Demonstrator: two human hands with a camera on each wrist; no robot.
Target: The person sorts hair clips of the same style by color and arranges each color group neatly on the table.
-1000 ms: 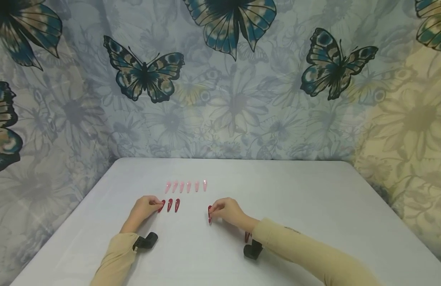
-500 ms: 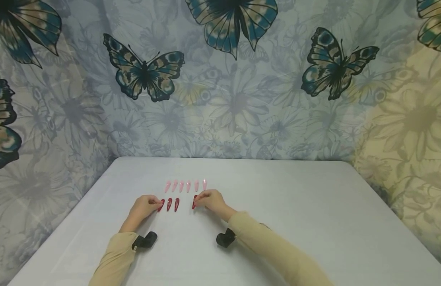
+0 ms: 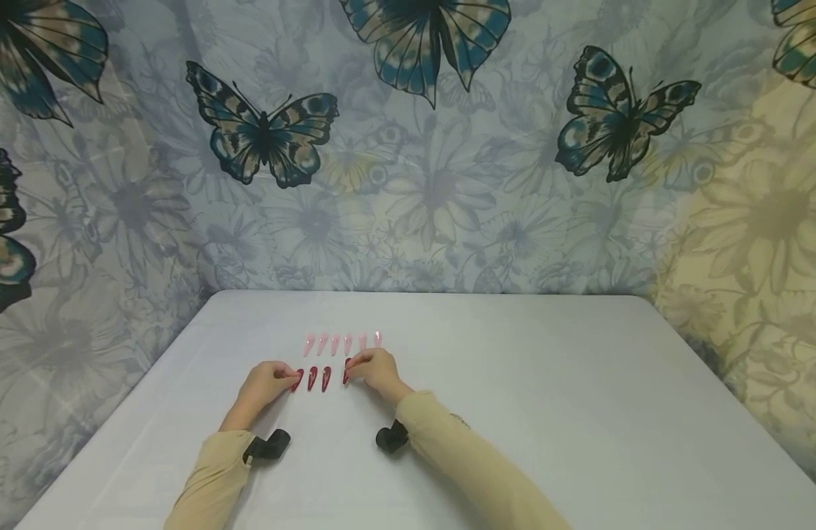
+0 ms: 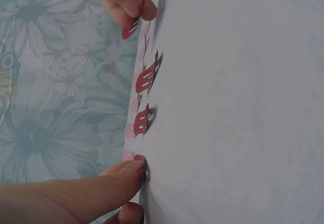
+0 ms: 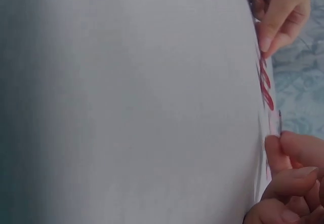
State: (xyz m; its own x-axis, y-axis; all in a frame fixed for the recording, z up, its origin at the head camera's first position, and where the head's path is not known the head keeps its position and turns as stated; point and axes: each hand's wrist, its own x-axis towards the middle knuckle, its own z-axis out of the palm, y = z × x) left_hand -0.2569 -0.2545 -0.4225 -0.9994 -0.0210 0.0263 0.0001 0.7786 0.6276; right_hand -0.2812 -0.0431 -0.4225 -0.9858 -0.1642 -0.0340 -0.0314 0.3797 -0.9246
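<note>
Several pink snap hair clips (image 3: 335, 344) lie in a row on the white table. Closer to me is a shorter row of red ones. With thumb and fingers my left hand (image 3: 265, 383) pinches the leftmost red hair clip (image 3: 298, 380), which lies on the table. Beside it rest two loose red clips, one (image 4: 142, 122) nearer the left hand and the other (image 4: 146, 79) farther right. My right hand (image 3: 377, 370) pinches another red hair clip (image 4: 130, 30) by its edge, just right of the row; the right wrist view shows that clip (image 5: 280, 122) edge-on.
The white table (image 3: 580, 412) reaches back to a wall hanging (image 3: 441, 191) printed with butterflies and flowers. A black wrist camera (image 3: 268, 446) sits on the left sleeve, another (image 3: 391, 438) on the right one.
My right hand has moved left and away from me with its red clip, up to the row of red clips. The left hand stays on the leftmost clip.
</note>
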